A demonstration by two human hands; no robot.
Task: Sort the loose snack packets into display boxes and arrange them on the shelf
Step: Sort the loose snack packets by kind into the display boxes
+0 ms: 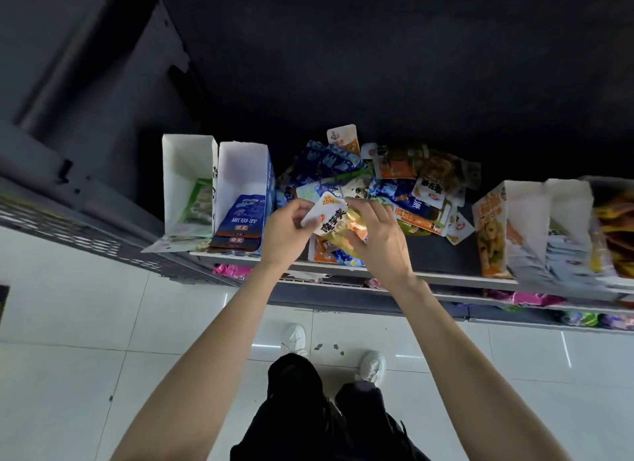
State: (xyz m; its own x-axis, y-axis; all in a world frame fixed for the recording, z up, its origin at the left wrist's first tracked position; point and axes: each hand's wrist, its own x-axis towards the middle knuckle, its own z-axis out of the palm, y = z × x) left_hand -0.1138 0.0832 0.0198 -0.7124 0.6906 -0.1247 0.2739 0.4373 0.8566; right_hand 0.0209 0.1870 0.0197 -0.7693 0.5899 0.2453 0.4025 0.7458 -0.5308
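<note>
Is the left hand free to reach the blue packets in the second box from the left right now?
Probably not yet: the left hand pinches the white-and-yellow packet together with the right hand. The path to the blue packets looks open.

Snack packets in blue, orange and yellow crowd a dark shelf

The held packet is white and yellow with black lettering; the pile mixes blue-and-white, orange and brown. One white-lined display box holds a green packet, its blue-sided neighbour navy ones with white print. The orange-printed box shows yellow-green.
</note>
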